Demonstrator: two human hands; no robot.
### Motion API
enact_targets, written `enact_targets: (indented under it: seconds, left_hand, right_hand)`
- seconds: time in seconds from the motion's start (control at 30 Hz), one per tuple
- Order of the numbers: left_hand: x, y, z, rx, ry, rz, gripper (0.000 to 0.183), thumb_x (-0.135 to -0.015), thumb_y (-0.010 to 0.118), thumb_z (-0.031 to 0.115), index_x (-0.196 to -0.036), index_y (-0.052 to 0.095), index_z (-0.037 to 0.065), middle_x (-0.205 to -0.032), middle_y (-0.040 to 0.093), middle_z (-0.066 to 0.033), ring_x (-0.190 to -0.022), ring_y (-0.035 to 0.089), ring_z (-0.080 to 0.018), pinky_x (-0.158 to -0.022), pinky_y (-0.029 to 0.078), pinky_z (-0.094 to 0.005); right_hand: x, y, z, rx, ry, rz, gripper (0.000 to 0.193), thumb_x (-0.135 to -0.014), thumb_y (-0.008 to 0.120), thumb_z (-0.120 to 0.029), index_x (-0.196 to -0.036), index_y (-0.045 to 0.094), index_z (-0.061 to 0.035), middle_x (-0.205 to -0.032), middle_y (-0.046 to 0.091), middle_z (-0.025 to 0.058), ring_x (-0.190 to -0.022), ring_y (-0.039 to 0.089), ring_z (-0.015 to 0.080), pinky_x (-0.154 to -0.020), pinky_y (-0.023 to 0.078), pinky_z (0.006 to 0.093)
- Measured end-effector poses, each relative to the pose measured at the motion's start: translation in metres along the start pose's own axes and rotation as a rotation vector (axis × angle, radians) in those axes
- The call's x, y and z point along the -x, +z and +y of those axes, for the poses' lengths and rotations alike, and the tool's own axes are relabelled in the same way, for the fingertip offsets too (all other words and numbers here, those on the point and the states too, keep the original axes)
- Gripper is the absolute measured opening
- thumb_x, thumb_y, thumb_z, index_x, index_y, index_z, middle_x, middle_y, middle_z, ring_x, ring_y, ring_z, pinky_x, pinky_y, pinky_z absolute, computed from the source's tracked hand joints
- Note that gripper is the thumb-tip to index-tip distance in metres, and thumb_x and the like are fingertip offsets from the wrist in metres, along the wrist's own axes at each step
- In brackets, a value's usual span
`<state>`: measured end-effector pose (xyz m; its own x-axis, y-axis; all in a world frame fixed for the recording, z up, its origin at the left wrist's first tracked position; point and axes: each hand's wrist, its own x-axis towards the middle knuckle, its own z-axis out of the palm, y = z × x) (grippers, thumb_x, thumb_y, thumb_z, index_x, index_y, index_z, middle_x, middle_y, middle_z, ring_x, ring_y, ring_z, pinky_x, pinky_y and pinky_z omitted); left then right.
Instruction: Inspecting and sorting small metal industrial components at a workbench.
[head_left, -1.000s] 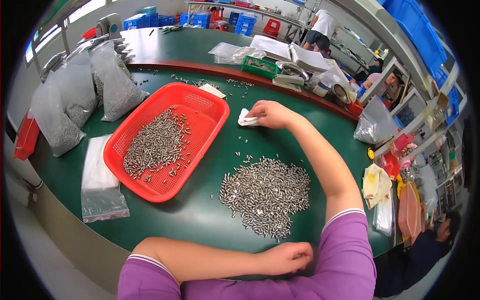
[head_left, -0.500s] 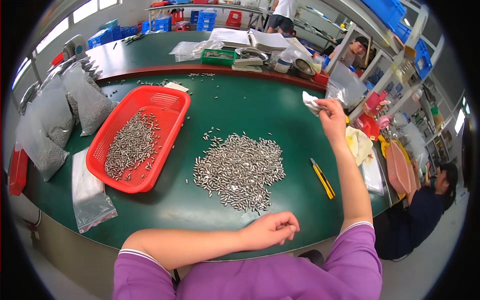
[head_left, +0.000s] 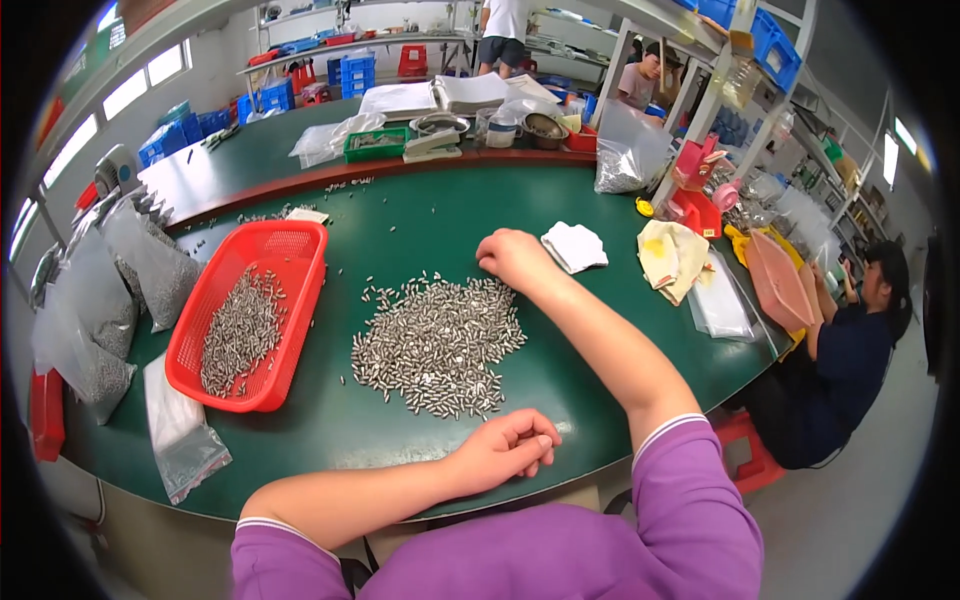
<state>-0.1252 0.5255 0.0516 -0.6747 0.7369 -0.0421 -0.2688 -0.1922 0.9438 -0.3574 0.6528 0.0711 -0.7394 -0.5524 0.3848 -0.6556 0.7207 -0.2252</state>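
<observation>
A wide pile of small metal pins [head_left: 435,345] with tapered ends lies on the green tabletop [head_left: 400,450] before me. My right hand [head_left: 517,260] reaches to the pile's far right edge, fingers bent down and drawn together; whatever they hold is hidden. Just right of it rests a crumpled white cloth [head_left: 575,247], out of my grasp. My left hand [head_left: 503,450] lies at the near side of the pile, fingers loosely curled in, with nothing seen in them. To the left stands a red plastic basket [head_left: 305,300] partly filled with similar metal pieces [head_left: 240,330].
Clear bags full of small parts [head_left: 150,260] stand at the far left. Flat plastic bags [head_left: 180,430] lie near the basket. On the right are a yellowish cloth [head_left: 675,258], a plastic sleeve [head_left: 722,300] and a pink tray [head_left: 778,280]. A co-worker [head_left: 860,350] sits beyond.
My right hand has let go of the white cloth, which now lies on the table, and has moved left to the pile. The yellow utility knife is out of sight. The view has shifted.
</observation>
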Motion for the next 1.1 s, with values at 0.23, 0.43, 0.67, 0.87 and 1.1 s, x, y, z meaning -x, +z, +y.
enact_targets:
  seconds: [0.23,0.43,0.67,0.87,1.1]
  left_hand:
    - [0.005,-0.002,-0.003,0.019,0.008,-0.005,0.014,-0.093,0.046,0.015,-0.101,0.051,0.006,-0.082,0.056,-0.0001,-0.066,0.05,-0.0047,-0.058,0.041,-0.0187]
    - [0.005,-0.004,0.0,0.039,0.034,0.004,0.013,-0.092,0.046,0.012,-0.101,0.051,0.005,-0.084,0.056,-0.0017,-0.066,0.051,-0.0053,-0.059,0.043,-0.0189]
    - [0.009,-0.002,0.0,0.028,0.056,0.049,0.012,-0.092,0.046,0.009,-0.102,0.05,0.003,-0.086,0.057,-0.0047,-0.069,0.053,-0.0078,-0.063,0.045,-0.0211]
    - [0.008,-0.003,-0.008,0.064,0.134,0.106,0.012,-0.092,0.044,0.006,-0.102,0.049,0.003,-0.087,0.057,-0.0084,-0.069,0.054,-0.0107,-0.064,0.046,-0.0237]
    - [0.004,-0.001,0.005,0.068,0.209,0.172,0.015,-0.09,0.045,0.007,-0.104,0.048,0.002,-0.089,0.058,-0.0132,-0.066,0.055,-0.0155,-0.061,0.046,-0.0258]
  right_hand:
    - [-0.002,0.013,0.005,-0.006,-0.014,-0.092,0.011,-0.071,0.057,-0.008,-0.081,0.059,-0.0051,-0.08,0.06,0.0138,-0.08,0.059,0.0305,-0.072,0.047,0.0391]
    - [0.038,-0.043,-0.022,-0.514,0.151,0.007,0.014,-0.077,0.057,-0.006,-0.09,0.054,-0.0031,-0.081,0.056,0.0091,-0.075,0.057,0.0211,-0.069,0.047,0.0311]
    - [0.109,-0.055,-0.053,-0.772,0.054,0.156,0.011,-0.076,0.063,-0.003,-0.087,0.061,-0.0046,-0.084,0.059,0.0044,-0.077,0.059,0.0132,-0.069,0.048,0.0251]
    - [0.124,-0.052,-0.057,-0.82,-0.051,0.149,0.013,-0.077,0.062,-0.002,-0.089,0.063,-0.0065,-0.09,0.06,0.0041,-0.085,0.059,0.0161,-0.073,0.049,0.0269]
    - [0.127,-0.038,-0.063,-0.71,-0.236,0.227,0.018,-0.079,0.06,-0.006,-0.097,0.059,-0.0093,-0.089,0.06,0.0055,-0.084,0.059,0.0228,-0.072,0.048,0.0319]
